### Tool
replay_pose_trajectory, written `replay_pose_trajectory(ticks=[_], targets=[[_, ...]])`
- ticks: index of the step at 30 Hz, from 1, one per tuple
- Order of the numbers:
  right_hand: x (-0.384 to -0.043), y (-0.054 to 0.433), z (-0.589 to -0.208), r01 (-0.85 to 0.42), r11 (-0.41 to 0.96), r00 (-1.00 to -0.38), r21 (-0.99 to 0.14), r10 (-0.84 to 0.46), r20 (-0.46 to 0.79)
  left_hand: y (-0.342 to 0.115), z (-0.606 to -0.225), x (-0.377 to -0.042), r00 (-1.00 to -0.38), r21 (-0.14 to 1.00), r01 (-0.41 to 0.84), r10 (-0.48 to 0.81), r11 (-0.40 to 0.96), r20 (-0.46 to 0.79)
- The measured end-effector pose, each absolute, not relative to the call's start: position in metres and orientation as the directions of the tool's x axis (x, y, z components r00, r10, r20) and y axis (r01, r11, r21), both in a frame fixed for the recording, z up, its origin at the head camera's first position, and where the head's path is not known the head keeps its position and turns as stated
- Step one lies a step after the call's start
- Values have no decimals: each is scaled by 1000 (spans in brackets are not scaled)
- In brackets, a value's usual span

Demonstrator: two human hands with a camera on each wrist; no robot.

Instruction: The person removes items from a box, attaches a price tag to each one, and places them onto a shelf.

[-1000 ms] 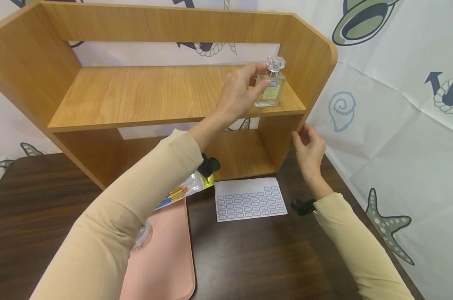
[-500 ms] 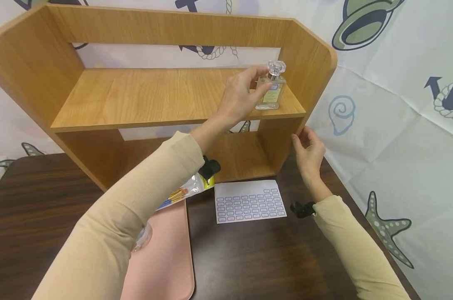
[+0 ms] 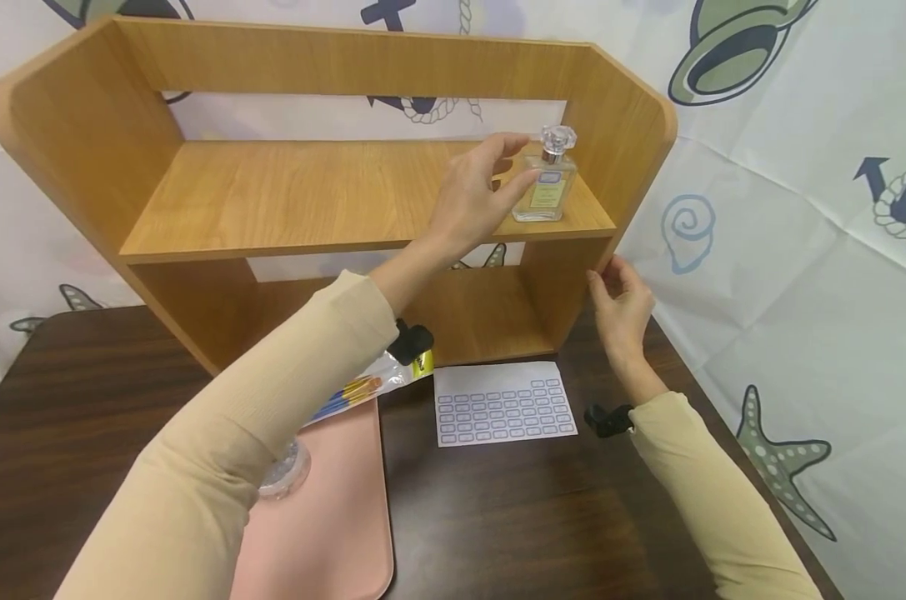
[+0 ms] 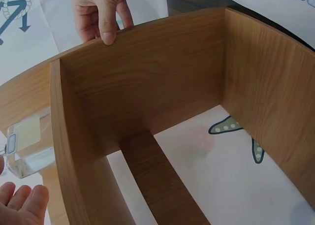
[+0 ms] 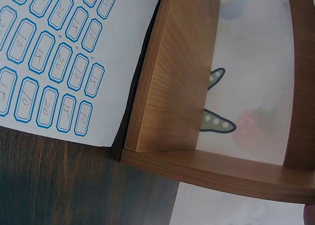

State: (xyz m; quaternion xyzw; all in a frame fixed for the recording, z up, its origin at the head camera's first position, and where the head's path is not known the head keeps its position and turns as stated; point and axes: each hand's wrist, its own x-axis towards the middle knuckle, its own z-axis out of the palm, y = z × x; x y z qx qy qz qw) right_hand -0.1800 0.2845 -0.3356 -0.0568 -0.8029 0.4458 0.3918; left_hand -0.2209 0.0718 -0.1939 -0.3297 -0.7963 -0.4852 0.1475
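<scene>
A clear glass perfume bottle (image 3: 546,190) with a faceted stopper stands at the right end of the upper board of a wooden desktop shelf (image 3: 287,196). On its front are a pale yellow label and a small blue-bordered sticker. My left hand (image 3: 478,190) is just left of the bottle, thumb and fingers spread; the left wrist view has a gap between the fingers (image 4: 24,203) and the glass. With thumb on the front edge and fingers around the outside, my right hand (image 3: 623,307) grips the shelf's right side panel.
A sheet of blue-bordered stickers with handwritten numbers (image 3: 503,404) lies before the shelf. Left of it are a plastic packet of brushes (image 3: 362,390), a pink tray (image 3: 332,517) and a round clear item (image 3: 286,473) on the tray. A patterned sheet hangs behind.
My left fingers have loosened from the perfume bottle and drawn slightly left, while the bottle stays on the upper board. My right hand keeps its grip on the side panel.
</scene>
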Motion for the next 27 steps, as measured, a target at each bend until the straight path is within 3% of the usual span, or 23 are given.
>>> replay_pose_trajectory(ticks=[12, 17, 23, 27], targets=[[-177, 285, -334, -245, 576, -700, -780, 451, 554, 23, -195, -187, -760, 732, 639, 343, 236, 553], [-166, 305, -328, -208, 583, -672, -785, 498, 548, 12, -204, -171, -755, 757, 629, 374, 180, 538], [-156, 321, -324, -171, 580, -658, -797, 534, 530, -25, -230, -151, -761, 747, 630, 361, 212, 540], [-155, 321, -325, -181, 575, -666, -798, 525, 530, -63, -257, -143, -813, 765, 576, 302, 286, 499]])
